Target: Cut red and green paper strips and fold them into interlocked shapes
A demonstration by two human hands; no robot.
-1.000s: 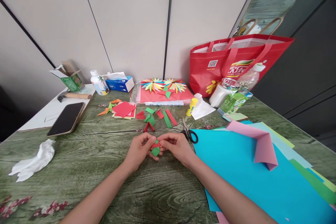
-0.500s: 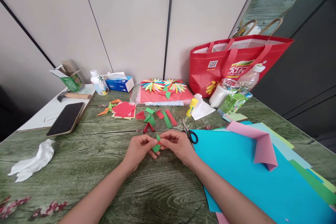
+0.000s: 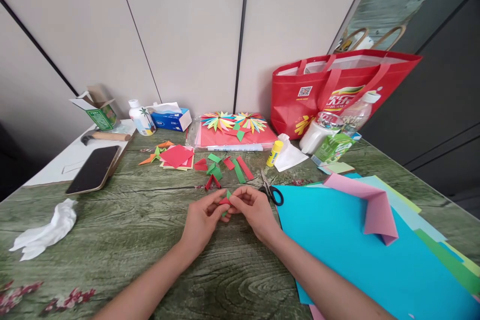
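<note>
Between my two hands is a small red and green folded paper piece, partly covered by fingers. My left hand pinches it from the left, thumb in front. From the other side my right hand grips it between thumb and fingers. Just beyond lie loose folded paper pieces in red and green, among them a red folded piece, a green strip and a red strip. Black-handled scissors rest right beside my right hand, partly on a large blue paper sheet.
A yellow glue stick stands behind the scissors, near a white tissue. Colourful paper stars lie on a red paper pack. A red bag fills the back right. Left are a phone, a hammer and a crumpled tissue.
The paper piece has been turned in my fingers: more red faces me now, where green showed before. My left hand has shifted its hold slightly.
</note>
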